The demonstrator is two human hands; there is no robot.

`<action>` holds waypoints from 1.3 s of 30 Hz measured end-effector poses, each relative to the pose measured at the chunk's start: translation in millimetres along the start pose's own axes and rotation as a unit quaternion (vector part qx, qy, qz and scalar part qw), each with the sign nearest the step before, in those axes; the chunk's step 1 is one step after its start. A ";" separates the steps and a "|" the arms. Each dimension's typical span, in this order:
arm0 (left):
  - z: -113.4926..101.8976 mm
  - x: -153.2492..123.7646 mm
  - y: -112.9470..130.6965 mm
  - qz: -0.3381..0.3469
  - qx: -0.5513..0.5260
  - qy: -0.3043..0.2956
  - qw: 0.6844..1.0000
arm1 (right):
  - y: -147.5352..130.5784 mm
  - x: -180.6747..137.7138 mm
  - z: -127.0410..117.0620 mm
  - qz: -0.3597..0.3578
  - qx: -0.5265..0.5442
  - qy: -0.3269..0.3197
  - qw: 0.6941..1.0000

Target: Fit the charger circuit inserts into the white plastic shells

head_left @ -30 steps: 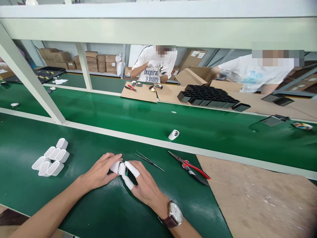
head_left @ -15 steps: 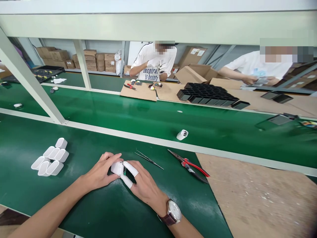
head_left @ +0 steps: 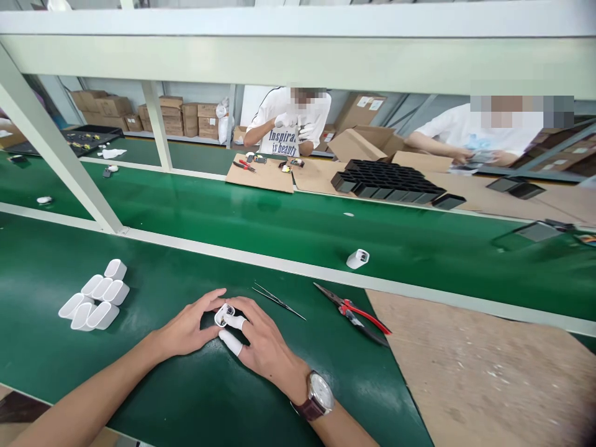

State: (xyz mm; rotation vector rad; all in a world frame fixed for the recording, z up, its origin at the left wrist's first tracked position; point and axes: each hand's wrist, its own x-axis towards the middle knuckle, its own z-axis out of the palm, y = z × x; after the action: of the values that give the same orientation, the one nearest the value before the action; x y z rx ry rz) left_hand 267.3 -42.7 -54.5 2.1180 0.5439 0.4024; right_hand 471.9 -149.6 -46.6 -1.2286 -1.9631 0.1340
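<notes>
A small white plastic housing (head_left: 218, 318) stands on the green table between my hands, its oval opening tipped up towards me with dark and metallic parts inside. My left hand (head_left: 189, 323) grips it from the left, thumb low and fingers behind. From the right, my right hand (head_left: 263, 338) closes on it: a finger in a white finger cot presses at the opening, and the thumb, in another cot, sits by the lower edge. Several empty white housings (head_left: 101, 287) are grouped at the left. Right of my hands lie tweezers (head_left: 280, 302) and red-and-black long-nose pliers (head_left: 351, 310).
A worn brown board (head_left: 479, 366) covers the right of the table. Beyond the pale rail (head_left: 242, 253), a green belt (head_left: 223, 211) carries a filled white housing (head_left: 358, 259). Two co-workers sit opposite, near black cases (head_left: 388, 180). A slanted post (head_left: 60, 136) rises at left.
The green circuit board that showed at the housing's mouth is no longer visible; the housing has tilted up, its opening now towards me. On the belt, the white housing has moved right.
</notes>
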 end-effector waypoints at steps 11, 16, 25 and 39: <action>1.8 0.9 1.0 0.041 0.048 0.029 0.998 | 44.2 -17.4 -27.5 0.116 -0.281 0.048 0.952; -0.6 4.4 8.3 0.008 0.082 -0.033 0.996 | 55.0 -20.7 -31.6 0.099 -0.288 -0.006 0.953; 1.1 6.0 6.6 -0.016 0.066 -0.027 0.997 | 14.5 -6.2 -38.9 0.026 -0.154 -0.026 0.987; -0.9 7.8 10.8 -0.022 0.042 -0.036 0.998 | 6.3 -4.5 -28.6 -0.009 -0.208 -0.041 0.977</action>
State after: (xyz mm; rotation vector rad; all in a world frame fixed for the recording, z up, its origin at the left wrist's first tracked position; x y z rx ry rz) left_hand 276.1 -43.5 -44.4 2.1884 0.5739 0.2813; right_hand 496.5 -158.6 -32.8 -1.4876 -2.1408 -0.2524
